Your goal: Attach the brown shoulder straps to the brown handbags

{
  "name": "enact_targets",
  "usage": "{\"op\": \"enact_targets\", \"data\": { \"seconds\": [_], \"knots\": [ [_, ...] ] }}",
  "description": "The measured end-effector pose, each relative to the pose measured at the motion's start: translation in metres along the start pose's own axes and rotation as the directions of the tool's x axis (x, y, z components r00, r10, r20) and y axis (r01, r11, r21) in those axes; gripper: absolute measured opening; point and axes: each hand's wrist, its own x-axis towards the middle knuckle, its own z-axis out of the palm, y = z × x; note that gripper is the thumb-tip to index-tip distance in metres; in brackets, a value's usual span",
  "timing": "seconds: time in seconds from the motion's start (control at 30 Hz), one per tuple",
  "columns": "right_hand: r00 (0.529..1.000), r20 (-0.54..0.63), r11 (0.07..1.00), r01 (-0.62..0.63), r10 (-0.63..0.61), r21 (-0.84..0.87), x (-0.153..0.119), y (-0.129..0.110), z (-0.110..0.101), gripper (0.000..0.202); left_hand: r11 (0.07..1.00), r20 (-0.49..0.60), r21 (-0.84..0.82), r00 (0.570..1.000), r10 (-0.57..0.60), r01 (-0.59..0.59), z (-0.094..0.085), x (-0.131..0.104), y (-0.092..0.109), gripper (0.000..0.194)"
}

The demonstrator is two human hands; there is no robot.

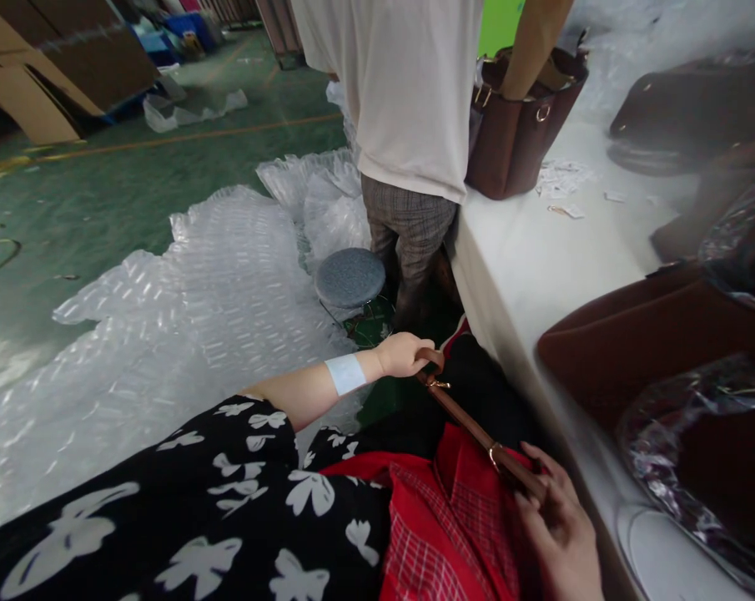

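A brown leather bag strap (468, 421) with gold-coloured metal fittings stretches between my two hands, above my lap. My left hand (405, 355) is closed around its far end, where the strap bends into a loop near a metal clasp. At the near end, my right hand (561, 522) pinches the strap between thumb and fingers, just past a metal ring. Beneath the strap lies the red checked cloth (443, 530) over my lap.
On my right, the white-covered table (508, 267) carries brown handbags (627, 325), some with clear plastic wrap on the handles. A co-worker (408, 100) stands ahead, one arm in a brown handbag (508, 146). Air-cushion wrap (220, 275) and a round stool (350, 277) are to the left.
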Motion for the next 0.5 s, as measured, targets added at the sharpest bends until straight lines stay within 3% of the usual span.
{"op": "enact_targets", "data": {
  "seconds": [0.07, 0.17, 0.33, 0.43, 0.5],
  "knots": [
    [0.996, -0.075, 0.971, 0.03, -0.049, -0.236, -0.001, 0.003, 0.004, 0.02, 0.998, 0.021, 0.064, 1.0, 0.002, -0.004, -0.002, -0.007, -0.002, 0.019],
    [0.991, -0.134, 0.962, -0.019, -0.018, -0.272, -0.001, 0.011, 0.006, 0.017, 0.99, 0.061, 0.141, 0.998, 0.007, -0.016, -0.004, -0.017, -0.001, 0.018],
    [0.996, -0.025, 0.981, -0.077, 0.083, 0.18, -0.002, 0.024, 0.003, 0.022, 0.972, 0.106, 0.228, 0.994, 0.024, -0.048, -0.003, -0.028, -0.005, 0.009],
    [0.971, -0.107, 0.907, -0.156, 0.213, 0.391, -0.005, 0.03, 0.004, 0.021, 0.964, 0.137, 0.254, 0.989, 0.048, -0.082, 0.002, -0.032, -0.009, 0.002],
    [0.93, -0.174, 0.84, -0.199, 0.324, 0.504, -0.004, 0.033, 0.004, 0.023, 0.942, 0.155, 0.313, 0.985, 0.077, -0.123, 0.007, -0.033, -0.009, 0.007]
  ]
}}
